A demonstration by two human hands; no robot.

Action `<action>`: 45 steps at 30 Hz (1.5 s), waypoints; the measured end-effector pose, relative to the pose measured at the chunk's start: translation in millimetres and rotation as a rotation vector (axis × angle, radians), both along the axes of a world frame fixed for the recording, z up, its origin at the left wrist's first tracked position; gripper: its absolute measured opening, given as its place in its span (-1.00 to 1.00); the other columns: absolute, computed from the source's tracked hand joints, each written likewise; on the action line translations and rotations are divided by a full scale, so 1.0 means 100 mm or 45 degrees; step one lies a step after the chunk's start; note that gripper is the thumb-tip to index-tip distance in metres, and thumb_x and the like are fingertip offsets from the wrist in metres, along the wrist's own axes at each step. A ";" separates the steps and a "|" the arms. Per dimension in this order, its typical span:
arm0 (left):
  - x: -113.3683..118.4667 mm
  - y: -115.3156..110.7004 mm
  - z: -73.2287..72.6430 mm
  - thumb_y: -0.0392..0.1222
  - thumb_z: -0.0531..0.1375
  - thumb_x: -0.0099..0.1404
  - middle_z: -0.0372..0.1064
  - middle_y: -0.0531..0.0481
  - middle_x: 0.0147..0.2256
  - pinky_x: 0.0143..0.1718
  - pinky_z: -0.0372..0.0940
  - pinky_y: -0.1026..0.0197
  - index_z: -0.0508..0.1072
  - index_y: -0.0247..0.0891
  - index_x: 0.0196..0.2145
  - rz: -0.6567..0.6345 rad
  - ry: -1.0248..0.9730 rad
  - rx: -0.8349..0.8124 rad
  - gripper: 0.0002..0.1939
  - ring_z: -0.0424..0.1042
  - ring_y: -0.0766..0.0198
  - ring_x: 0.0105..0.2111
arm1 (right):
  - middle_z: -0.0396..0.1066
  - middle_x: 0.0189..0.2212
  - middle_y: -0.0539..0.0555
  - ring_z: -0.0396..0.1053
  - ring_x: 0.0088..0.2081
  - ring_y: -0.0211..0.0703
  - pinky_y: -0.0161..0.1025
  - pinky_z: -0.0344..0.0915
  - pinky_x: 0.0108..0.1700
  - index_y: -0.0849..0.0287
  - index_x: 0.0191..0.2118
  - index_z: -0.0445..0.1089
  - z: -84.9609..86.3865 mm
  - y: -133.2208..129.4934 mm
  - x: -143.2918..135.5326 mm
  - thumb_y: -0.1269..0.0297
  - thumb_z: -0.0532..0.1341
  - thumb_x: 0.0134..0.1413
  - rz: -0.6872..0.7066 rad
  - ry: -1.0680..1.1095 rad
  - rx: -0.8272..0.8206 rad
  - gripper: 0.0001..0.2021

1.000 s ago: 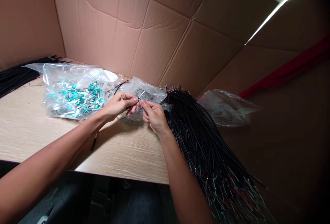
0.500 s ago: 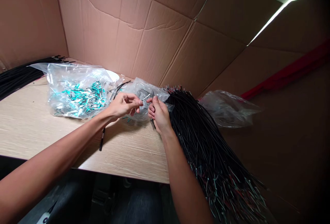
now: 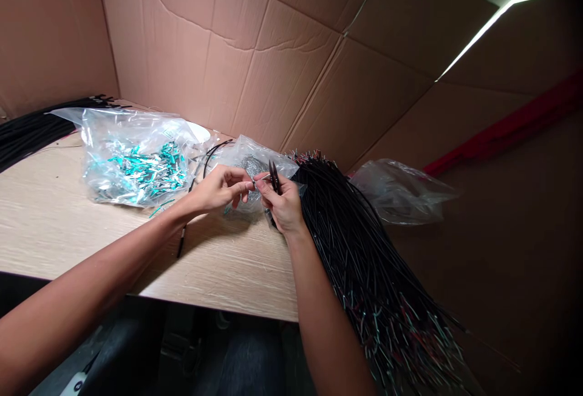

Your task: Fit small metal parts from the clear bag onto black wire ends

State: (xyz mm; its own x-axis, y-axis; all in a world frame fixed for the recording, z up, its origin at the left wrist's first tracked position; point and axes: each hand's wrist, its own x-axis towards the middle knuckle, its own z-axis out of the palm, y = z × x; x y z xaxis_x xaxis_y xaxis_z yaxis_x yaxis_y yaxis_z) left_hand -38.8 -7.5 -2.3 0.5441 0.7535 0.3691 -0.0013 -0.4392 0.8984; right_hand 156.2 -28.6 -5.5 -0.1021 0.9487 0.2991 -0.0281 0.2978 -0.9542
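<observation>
My left hand (image 3: 223,188) pinches the end of a black cable (image 3: 208,159), which loops up behind it and hangs down past the wrist. My right hand (image 3: 281,201) has dark scissors (image 3: 274,177) tucked in it, blades pointing up, and its thumb and finger press at the cable's thin, light-coloured end. The fingertips of both hands meet in front of a clear bag (image 3: 246,148) of small silvery pieces. Exactly how the wire end sits between the fingers is too small to make out.
A clear bag of teal and silver pieces (image 3: 150,168) lies at left. Black cables (image 3: 50,119) are at the far left, and a large cable bundle (image 3: 355,244) spills down at right beside an plastic bag (image 3: 405,192). Cardboard (image 3: 191,37) walls the back.
My right thumb and finger have closed in on my left fingertips. The scissors show more fully, and a teal strand now shows near my left forearm.
</observation>
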 end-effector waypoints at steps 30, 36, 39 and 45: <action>0.00 0.04 -0.05 0.08 0.17 0.53 0.30 0.07 -0.60 -0.63 0.10 0.36 0.46 -0.29 -0.44 -0.049 -0.029 -0.061 -0.54 0.23 0.44 -0.68 | 0.17 -0.58 -0.15 -0.06 -0.60 -0.40 -0.31 -0.12 -0.57 0.13 -0.28 0.48 -0.04 0.03 -0.08 -0.02 0.59 -0.10 -0.077 0.149 -0.010 -0.58; -0.03 0.02 -0.01 0.09 0.17 0.54 0.37 0.03 -0.53 -0.58 0.18 0.33 0.46 -0.27 -0.39 -0.182 -0.055 -0.125 -0.56 0.27 0.40 -0.62 | 0.24 -0.55 -0.14 -0.08 -0.58 -0.39 -0.31 -0.13 -0.56 0.09 -0.27 0.44 -0.04 0.01 -0.12 -0.03 0.61 -0.12 0.020 0.219 -0.081 -0.54; -0.06 0.02 -0.01 0.14 0.17 0.53 0.34 0.01 -0.55 -0.58 0.14 0.31 0.46 -0.26 -0.42 -0.221 -0.046 -0.142 -0.52 0.24 0.39 -0.61 | 0.20 -0.58 -0.16 -0.10 -0.59 -0.39 -0.32 -0.16 -0.56 0.09 -0.30 0.41 -0.06 0.01 -0.16 -0.06 0.62 -0.17 0.034 0.274 -0.136 -0.50; -0.07 0.02 -0.03 0.21 0.24 0.45 0.28 0.00 -0.58 -0.62 0.04 0.25 0.48 -0.23 -0.43 -0.250 -0.121 -0.256 -0.53 0.14 0.35 -0.61 | 0.24 -0.53 -0.15 0.05 -0.57 -0.39 -0.33 -0.11 -0.54 0.08 -0.29 0.41 -0.07 0.01 -0.19 0.02 0.66 -0.22 0.056 0.360 -0.145 -0.49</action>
